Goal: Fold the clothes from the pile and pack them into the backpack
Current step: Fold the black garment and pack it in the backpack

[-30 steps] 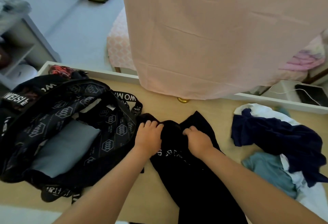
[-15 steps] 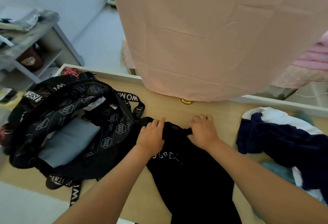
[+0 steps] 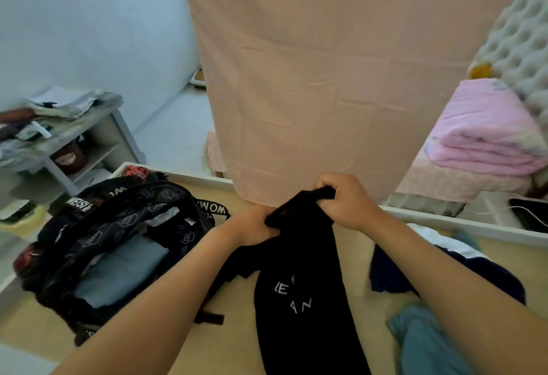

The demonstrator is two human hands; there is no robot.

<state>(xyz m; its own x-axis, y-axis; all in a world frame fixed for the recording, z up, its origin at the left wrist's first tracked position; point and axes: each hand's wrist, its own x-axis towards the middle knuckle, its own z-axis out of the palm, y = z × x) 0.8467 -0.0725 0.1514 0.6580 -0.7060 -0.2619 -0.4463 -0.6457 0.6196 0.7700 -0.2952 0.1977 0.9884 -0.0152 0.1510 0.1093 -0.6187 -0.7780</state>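
both hands, left hand (image 3: 257,224) and right hand (image 3: 347,201), grip the top edge of the black lettered garment (image 3: 305,300); it hangs lengthwise toward the person, the open black patterned backpack (image 3: 118,226) lying leftward, nearer the left.

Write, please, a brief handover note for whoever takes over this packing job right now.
Hands: the left hand and the right hand both grip the bunched top edge of the black garment, raised; its lower part lies on the table.
Things: the backpack lies open at the left with a folded grey piece inside.
Done: at least that piece is packed.
Left: fold and pack the black garment, then the pile at the right, including a navy garment and a teal garment.
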